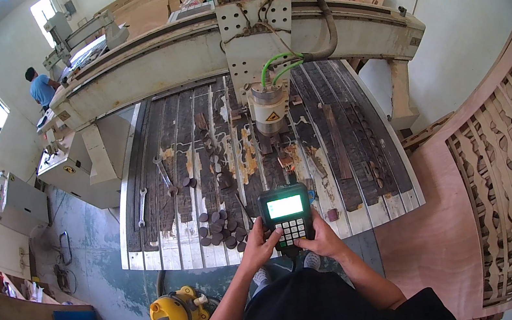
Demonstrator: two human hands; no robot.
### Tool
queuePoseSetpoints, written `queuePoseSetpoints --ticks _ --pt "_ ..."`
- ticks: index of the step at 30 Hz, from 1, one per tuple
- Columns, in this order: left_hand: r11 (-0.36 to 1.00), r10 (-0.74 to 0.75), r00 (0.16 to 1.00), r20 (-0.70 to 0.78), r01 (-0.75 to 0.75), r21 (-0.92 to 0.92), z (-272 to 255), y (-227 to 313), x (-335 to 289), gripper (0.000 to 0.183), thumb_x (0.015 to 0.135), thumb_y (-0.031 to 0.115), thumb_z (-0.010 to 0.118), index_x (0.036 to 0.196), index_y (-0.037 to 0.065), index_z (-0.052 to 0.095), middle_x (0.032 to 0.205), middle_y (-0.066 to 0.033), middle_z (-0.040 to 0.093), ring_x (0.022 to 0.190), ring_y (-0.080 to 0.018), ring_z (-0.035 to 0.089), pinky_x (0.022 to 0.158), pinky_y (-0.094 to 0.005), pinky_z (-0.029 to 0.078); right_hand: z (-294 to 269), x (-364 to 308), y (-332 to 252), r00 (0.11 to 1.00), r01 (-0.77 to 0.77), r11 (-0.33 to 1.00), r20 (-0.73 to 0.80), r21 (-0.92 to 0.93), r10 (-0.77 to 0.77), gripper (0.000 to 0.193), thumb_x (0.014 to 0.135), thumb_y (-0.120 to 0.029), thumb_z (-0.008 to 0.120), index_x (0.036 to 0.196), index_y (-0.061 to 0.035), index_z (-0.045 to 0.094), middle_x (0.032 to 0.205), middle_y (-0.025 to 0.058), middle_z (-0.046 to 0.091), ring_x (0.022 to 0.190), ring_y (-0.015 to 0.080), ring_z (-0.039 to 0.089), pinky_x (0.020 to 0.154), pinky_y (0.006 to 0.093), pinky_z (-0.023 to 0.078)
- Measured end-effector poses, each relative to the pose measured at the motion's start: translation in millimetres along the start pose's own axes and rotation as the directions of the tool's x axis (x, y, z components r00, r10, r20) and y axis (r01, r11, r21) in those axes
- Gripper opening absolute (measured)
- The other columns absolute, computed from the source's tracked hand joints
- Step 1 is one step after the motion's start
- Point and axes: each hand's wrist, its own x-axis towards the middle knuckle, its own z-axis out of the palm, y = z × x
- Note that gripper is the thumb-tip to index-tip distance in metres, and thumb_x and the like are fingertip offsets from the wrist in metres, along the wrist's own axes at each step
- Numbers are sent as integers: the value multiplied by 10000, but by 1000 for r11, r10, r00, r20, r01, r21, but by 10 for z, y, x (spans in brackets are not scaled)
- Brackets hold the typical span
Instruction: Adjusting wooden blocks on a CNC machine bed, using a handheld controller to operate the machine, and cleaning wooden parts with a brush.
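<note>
Between my two hands is a black handheld controller (288,219) with a lit screen and a keypad of pale buttons. My left hand (258,243) wraps its left side, the thumb lying on a lower-left key. From the other side my right hand (320,237) grips it, with that thumb on the bottom row of keys. Beyond the controller stands a CNC router, its white spindle (269,111) hanging from the gantry (157,62) over the slotted bed (184,256). Dark round wooden discs (218,227) lie loosely piled on the bed's near part, left of the controller.
Two wrenches (143,207) (164,175) rest on the bed's left side. A yellow machine (171,312) sits on the floor at lower left. Carved wooden panels (507,177) lean at the right. A person in a blue shirt (42,90) stands far left near another machine (82,40).
</note>
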Motion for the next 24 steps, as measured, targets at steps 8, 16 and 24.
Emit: queuePoseSetpoints --ticks 8,16,24 --pt "999 -43 999 -16 43 3 -3 101 1 428 931 156 602 1240 -57 394 1121 -187 612 1043 -207 606 860 -322 500 -8 5 58 998 55 993 11 -103 -55 760 739 15 712 1379 14 300 1240 113 505 1162 194 512 998 337 419" --pt "999 -34 995 -89 35 8 16 46 18 445 916 155 623 1222 -72 393 1070 -202 629 991 -190 622 782 -301 514 76 6 -126 1000 11 999 -21 42 -11 666 765 26 679 1331 22 328 1153 107 533 1097 181 539 961 316 429" --pt "1000 -29 992 -120 28 -9 17 7 37 448 900 131 633 1222 -63 389 1003 -195 653 920 -184 647 735 -290 520 44 0 -24 1000 -8 999 6 52 7 645 768 13 689 1314 22 348 1140 105 541 1070 181 554 940 312 444"
